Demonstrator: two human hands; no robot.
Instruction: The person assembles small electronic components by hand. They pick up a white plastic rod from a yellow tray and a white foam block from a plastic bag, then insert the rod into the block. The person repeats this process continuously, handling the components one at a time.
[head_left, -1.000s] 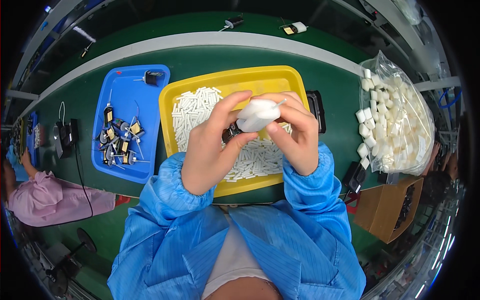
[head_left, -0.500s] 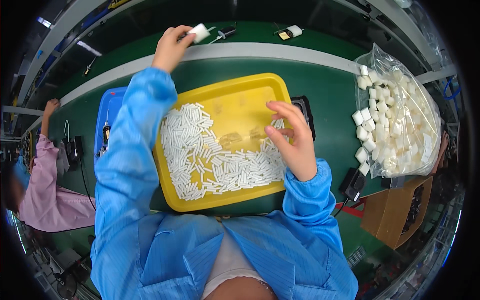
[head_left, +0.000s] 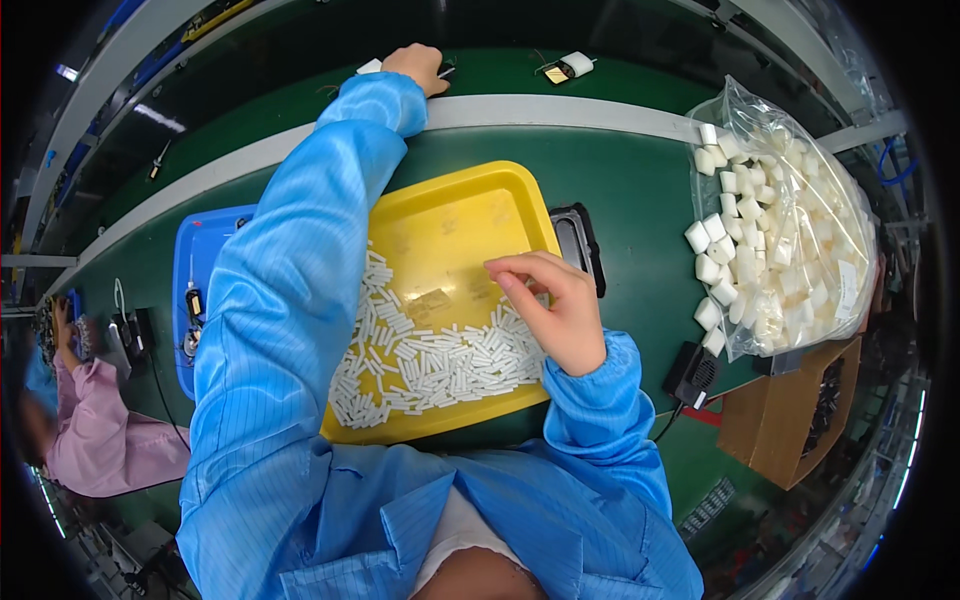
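Note:
My left hand [head_left: 416,66] reaches far across the green conveyor belt [head_left: 640,180], its blue sleeve stretched over the yellow tray [head_left: 470,215]. It rests by a small white part [head_left: 369,67] on the far strip; whether it still grips the part I cannot tell. My right hand [head_left: 555,305] hovers over the tray's right side, fingers curled above several small white tubes [head_left: 440,360] piled in the near half. Nothing clearly shows between its fingers.
A clear bag of white blocks [head_left: 775,230] lies at right above a cardboard box [head_left: 785,415]. A blue tray [head_left: 195,290] with small dark parts sits at left. A black holder [head_left: 580,245] touches the yellow tray. Another person in pink [head_left: 85,440] works at far left.
Both hands held a white piece over the tray a second ago. My left arm has since stretched to the far side and lowered there; my right hand dropped toward the tubes.

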